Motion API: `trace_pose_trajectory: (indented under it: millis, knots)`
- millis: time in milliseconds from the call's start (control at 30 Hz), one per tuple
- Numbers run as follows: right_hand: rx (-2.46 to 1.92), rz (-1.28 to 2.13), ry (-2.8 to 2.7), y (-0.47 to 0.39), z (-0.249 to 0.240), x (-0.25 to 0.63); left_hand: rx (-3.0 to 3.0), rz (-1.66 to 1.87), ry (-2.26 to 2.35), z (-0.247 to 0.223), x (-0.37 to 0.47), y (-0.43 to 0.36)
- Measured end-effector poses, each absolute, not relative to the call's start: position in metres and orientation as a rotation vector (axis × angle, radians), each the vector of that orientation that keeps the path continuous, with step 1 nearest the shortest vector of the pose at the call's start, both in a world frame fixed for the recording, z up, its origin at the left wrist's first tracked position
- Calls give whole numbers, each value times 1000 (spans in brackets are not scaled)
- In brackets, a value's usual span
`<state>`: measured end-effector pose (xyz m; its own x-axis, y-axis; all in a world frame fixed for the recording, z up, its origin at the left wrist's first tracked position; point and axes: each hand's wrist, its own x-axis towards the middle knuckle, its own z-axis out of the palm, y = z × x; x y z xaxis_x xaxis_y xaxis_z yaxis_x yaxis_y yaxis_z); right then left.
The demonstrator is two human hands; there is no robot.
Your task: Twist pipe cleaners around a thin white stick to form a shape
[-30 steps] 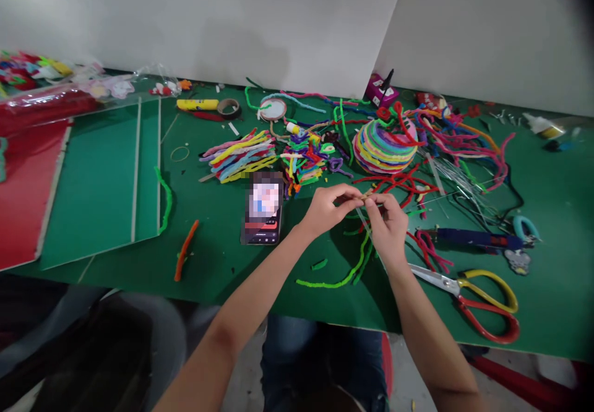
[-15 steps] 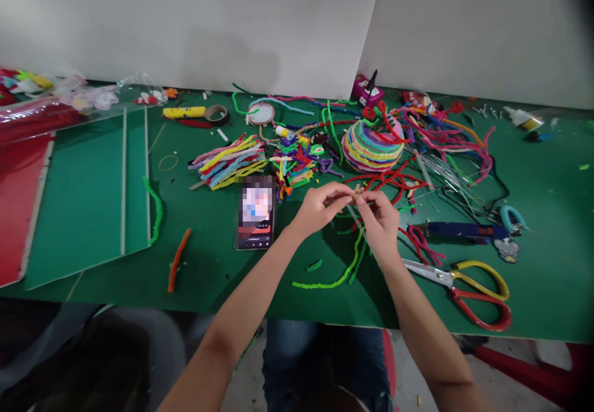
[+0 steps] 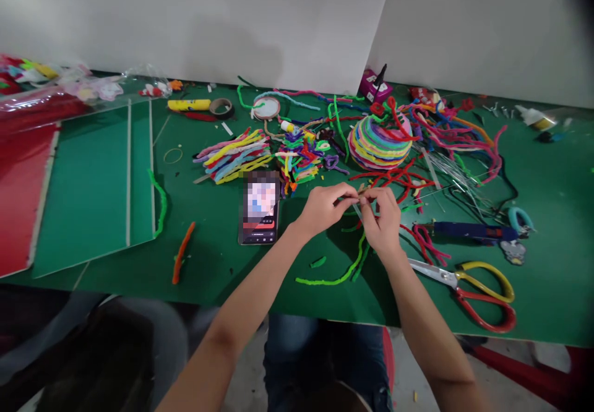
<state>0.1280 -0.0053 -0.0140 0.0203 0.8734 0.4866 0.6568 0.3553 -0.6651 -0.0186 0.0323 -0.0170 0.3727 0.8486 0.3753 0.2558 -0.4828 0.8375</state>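
Observation:
Fingertips of my left hand [image 3: 327, 206] and my right hand [image 3: 383, 211] meet over the green table, both closed on a small tan piece [image 3: 362, 190] mostly hidden between them. A thin clear strip seems to hang below the fingers. Just beyond the hands lie red pipe cleaners [image 3: 394, 178] and a round striped multicoloured piece [image 3: 379, 143]. Bright green pipe cleaners [image 3: 331, 282] lie below my hands, partly under my right hand. A phone [image 3: 258, 208] with a lit screen is left of my left hand.
Scissors [image 3: 452, 279] and a dark blue tool [image 3: 473, 231] lie right of my right forearm. Bundled pipe cleaners [image 3: 236, 155], a tape roll [image 3: 221, 109] and an orange pipe cleaner [image 3: 184, 254] are to the left. A grey wall [image 3: 232, 22] stands behind.
The view has shifted slightly, so the table items appear a little to the right. My hands stay together with fingertips pinched; the tan piece now shows less.

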Motion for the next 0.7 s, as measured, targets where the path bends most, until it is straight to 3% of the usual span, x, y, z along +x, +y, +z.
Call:
trace_pose_trajectory:
  millis: [267, 700]
  knots:
    - [-1369, 373, -1585, -4, -19, 125, 1858, 1262, 954, -27, -13, 29]
    - [-1328, 294, -1550, 0, -27, 123, 2008, 1034, 956, -15, -18, 32]
